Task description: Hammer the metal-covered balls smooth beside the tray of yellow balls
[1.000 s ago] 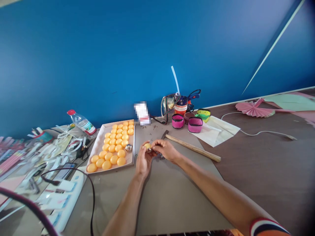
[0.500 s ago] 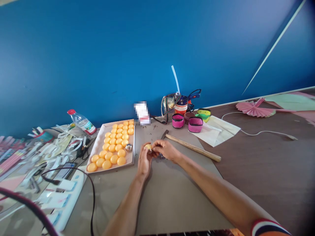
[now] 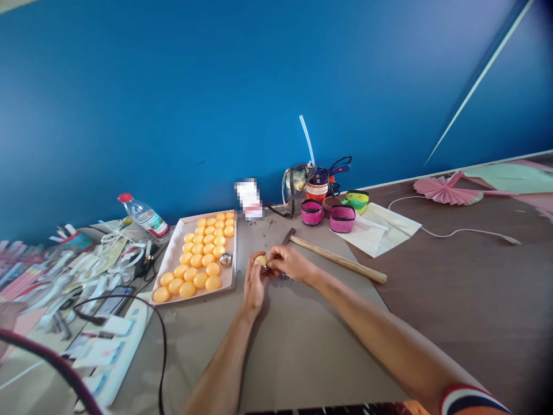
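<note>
My left hand is closed around a small yellow ball with a shiny metal part on its lower side. My right hand meets it from the right, thumb and fingers pinched together at the ball's edge. Whatever sits in that pinch is too small to make out. Below the right hand, partly covered by it, lies a small dark shiny piece on the table. Left of both hands stands a shallow white tray with rows of orange-yellow balls and one silver ball.
A wooden-handled hammer lies behind my right hand. Pink fabric rings, white paper and a cup of tools are near the wall. On the left are a bottle, a power strip and loose cables.
The ball has turned slightly between my hands, so less of its metal part shows. Both hands stay in nearly the same place.
</note>
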The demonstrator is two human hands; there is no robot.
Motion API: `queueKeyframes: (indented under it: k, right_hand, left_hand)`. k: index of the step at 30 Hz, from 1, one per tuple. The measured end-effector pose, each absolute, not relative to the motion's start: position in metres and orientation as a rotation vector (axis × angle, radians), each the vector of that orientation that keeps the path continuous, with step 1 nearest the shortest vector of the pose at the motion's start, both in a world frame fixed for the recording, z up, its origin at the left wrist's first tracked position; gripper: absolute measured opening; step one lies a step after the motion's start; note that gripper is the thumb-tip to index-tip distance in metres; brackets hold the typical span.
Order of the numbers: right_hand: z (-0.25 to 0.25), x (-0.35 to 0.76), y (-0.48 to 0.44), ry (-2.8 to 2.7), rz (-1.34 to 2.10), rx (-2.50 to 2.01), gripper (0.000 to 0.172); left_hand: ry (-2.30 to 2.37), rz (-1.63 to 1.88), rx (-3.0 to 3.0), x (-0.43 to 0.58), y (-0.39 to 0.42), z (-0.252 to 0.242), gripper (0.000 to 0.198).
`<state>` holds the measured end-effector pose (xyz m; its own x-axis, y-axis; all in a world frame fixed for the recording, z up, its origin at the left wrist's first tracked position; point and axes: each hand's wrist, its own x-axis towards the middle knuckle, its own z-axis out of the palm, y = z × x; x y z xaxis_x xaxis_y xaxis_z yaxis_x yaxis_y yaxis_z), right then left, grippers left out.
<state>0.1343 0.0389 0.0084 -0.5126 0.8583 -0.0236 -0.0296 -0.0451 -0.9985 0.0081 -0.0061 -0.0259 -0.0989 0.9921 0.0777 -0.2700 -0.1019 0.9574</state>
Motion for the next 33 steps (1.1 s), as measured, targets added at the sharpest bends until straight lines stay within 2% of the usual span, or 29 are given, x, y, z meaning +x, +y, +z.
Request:
queueKeyframes:
  k: [12, 19, 23, 33]
  right_hand:
    - [0.001, 0.135, 0.045, -1.517, 1.572, -0.853, 0.004]
    - [-0.018, 0.148, 0.058, -2.131, 0.697, -1.176, 0.018]
    - [-0.018, 0.15, 0.052, -2.414, 0.394, -1.319, 0.026]
    - [-0.018, 0.148, 0.052, -2.372, 0.437, -1.346, 0.018]
  left_hand:
    - [0.869, 1.479, 0.843, 0.013, -0.005, -0.012, 0.025]
    - [0.81, 1.448, 0.687, 0.011, -0.005, -0.003, 0.027]
    - [0.781, 1.455, 0.677, 0.008, -0.005, -0.001, 0.029]
    - [0.796, 1.451, 0.676, 0.009, -0.005, -0.002, 0.024]
